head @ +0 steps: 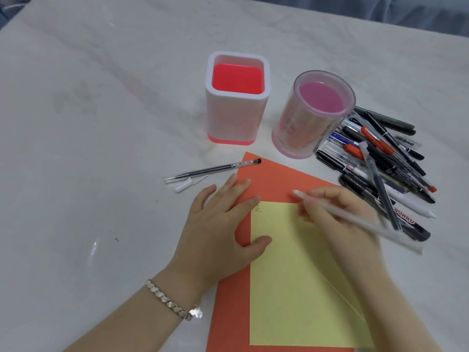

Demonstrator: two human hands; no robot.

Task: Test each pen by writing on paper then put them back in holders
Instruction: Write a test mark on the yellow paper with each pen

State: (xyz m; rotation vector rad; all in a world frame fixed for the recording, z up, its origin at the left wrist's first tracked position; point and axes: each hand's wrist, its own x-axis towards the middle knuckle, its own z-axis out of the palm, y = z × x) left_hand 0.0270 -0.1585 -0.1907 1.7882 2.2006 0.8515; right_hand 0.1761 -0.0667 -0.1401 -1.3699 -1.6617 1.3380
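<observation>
white pen held over the yellow sheet

the right hand [337,214] is closed around a white pen [355,219], whose pale end points up and left above the top edge of the yellow paper [291,275]; the pen is blurred, and whether it touches the sheet cannot be told. the left hand [220,224] lies flat with fingers spread, holding nothing, its fingertips on the orange paper [274,179] and its thumb on the yellow sheet's left edge. the yellow paper lies on the orange one, near the surface's [101,123] near edge, and bears a small dark mark at its top left corner.

beyond the papers stand two holders: a square white holder [237,100] with a red floor, and to its right a round clear holder [312,115] with a pink floor. no pens show in either. a heap of pens [385,158] lies toward the surface's right edge, just beside the round holder. a clear pen [215,168] lies uncapped left of the orange paper's far corner, its cap [184,185] just beside it. a bracelet [170,301] circles the left wrist.
</observation>
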